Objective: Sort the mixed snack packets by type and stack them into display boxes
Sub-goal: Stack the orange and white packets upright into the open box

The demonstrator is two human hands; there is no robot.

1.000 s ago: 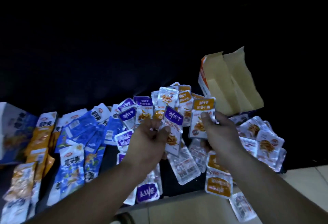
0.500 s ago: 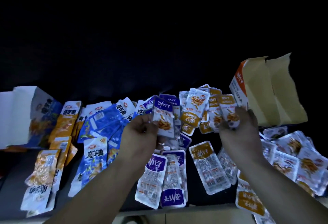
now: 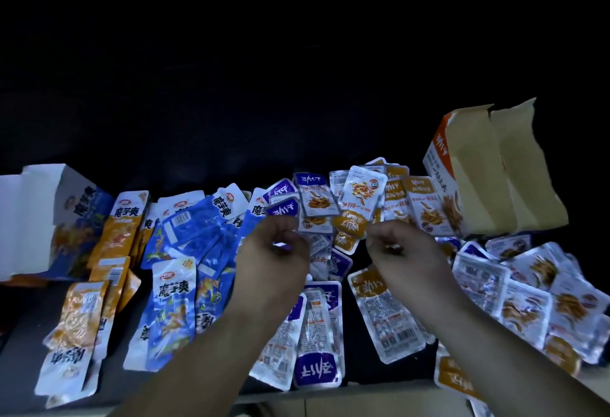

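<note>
Hands: both hang over the middle of the frame, apart but nearer each other than half a second ago, with fingers curled inward.
Left hand (image 3: 274, 251): it has barely shifted. Its fingertips meet the lower edge of a small purple packet (image 3: 283, 209), and I cannot tell whether they pinch it. The purple-topped packet it held upright earlier now sits higher, against the heap.
Right hand (image 3: 404, 251): it has dropped down and toward the centre, away from the orange box. I cannot tell whether it holds anything.
Table (image 3: 23, 314): a dark surface across the lower half of the frame, strewn with packets.
Orange box (image 3: 468, 179): at the right, above the middle, flaps open, where it was before.
Blue box (image 3: 49, 218): at the left edge, open, unmoved.
Silver packets (image 3: 528, 294): heaped at the lower right, below the orange box.
Blue packets (image 3: 194, 228): piled left of centre, beside the blue box.
Orange packets (image 3: 392, 198): fanned at centre right, just above the right hand.
Purple packets (image 3: 317, 344): lying flat at the lower centre, between the forearms.
</note>
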